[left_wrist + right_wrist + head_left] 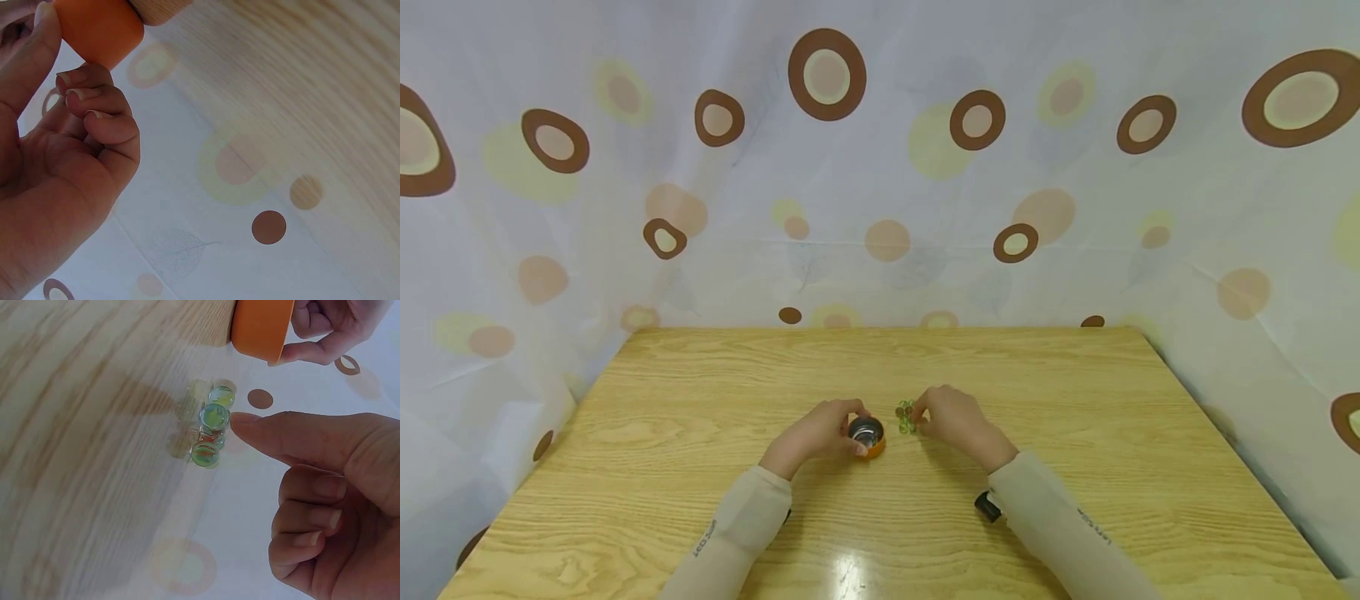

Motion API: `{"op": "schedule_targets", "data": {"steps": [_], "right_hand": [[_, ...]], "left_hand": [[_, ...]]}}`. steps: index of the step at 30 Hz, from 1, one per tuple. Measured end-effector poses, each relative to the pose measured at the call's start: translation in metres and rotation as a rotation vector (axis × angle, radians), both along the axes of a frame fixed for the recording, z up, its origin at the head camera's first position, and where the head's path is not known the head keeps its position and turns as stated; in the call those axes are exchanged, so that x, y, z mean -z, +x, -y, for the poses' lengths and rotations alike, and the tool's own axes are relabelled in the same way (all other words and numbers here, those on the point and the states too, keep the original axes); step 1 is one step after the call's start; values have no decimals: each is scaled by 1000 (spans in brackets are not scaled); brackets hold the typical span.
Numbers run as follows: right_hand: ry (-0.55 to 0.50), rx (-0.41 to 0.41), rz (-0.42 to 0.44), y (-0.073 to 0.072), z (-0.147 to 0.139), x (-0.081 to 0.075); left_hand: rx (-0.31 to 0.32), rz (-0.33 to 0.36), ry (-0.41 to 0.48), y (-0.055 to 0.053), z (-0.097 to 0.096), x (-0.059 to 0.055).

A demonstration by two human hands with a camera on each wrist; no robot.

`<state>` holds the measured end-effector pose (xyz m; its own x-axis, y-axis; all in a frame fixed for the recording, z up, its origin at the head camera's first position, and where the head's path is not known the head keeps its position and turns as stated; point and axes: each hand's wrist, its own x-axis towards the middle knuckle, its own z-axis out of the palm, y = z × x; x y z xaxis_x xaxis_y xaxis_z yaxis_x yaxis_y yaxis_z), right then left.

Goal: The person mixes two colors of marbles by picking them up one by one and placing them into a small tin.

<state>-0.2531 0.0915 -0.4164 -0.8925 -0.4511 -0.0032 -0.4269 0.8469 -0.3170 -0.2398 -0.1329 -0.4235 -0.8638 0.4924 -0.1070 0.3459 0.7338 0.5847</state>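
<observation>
A small orange bowl (877, 451) with a shiny metal inside stands at the table's middle, its opening facing up. My left hand (820, 432) grips it from the left, thumb on the near side and fingers at the far side; the orange wall (103, 31) shows in the left wrist view. To the right of the bowl lies a small cluster of clear glass marbles (904, 414) with green and reddish swirls. My right hand (953, 418) is at their right side, the thumb tip right at one marble (214, 417). The right index finger is largely hidden in the right wrist view.
The wooden table (715, 375) runs back to a white curtain (880, 183) patterned with brown and yellow rings, which also hangs along both sides. A dark wrist device (988, 506) sits under the right sleeve.
</observation>
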Motion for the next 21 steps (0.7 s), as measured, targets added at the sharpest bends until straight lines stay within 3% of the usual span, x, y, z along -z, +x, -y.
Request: {"op": "schedule_targets", "data": {"steps": [21], "right_hand": [[17,-10,-25,-2,7,4]], "left_hand": [[-12,20,18,-1,0,1]]}}
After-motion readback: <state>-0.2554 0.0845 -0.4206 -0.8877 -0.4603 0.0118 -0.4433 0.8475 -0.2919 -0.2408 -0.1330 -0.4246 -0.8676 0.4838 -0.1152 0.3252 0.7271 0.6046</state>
